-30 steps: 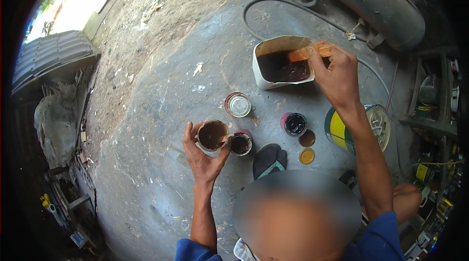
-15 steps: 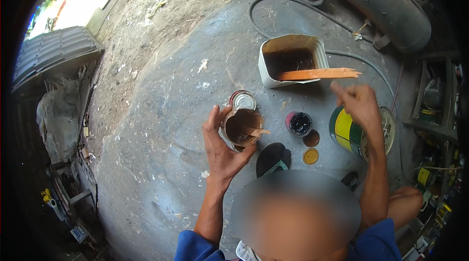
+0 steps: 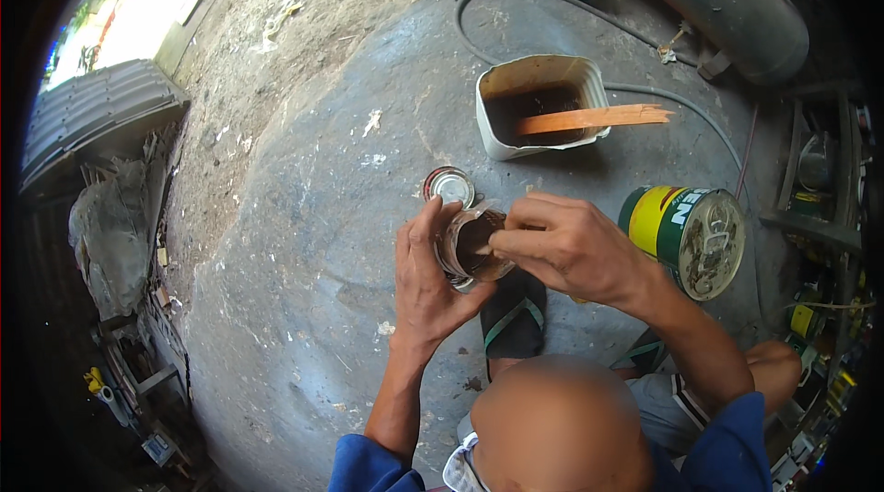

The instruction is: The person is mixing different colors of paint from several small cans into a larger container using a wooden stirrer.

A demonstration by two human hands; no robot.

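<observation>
My left hand (image 3: 424, 285) is wrapped round a small open can (image 3: 470, 223) of brown liquid. My right hand (image 3: 580, 252) reaches over the can's rim, fingers pinched on a thin wooden stick (image 3: 482, 249) dipped in it. Just behind the can lies a round silver metal lid (image 3: 452, 188). Farther back stands a cut-open white container (image 3: 497, 128) with dark liquid inside and a broad orange wooden stick (image 3: 617, 116) resting across its rim. Small pots seen earlier around the can are mostly hidden by my hands.
A green-and-yellow bucket (image 3: 649, 225) is at my right, a sandaled foot (image 3: 511, 317) below the can. A hose (image 3: 672, 94) runs behind, beside a wheeled cylindrical tank (image 3: 727, 13). Cluttered shelving (image 3: 810, 229) lines the right; corrugated sheet (image 3: 101, 114) and dirt ground (image 3: 239, 77) lie left.
My right hand has let go of the broad stick at the white container and moved left onto the stick in the can. My left hand has moved the can up and rightward.
</observation>
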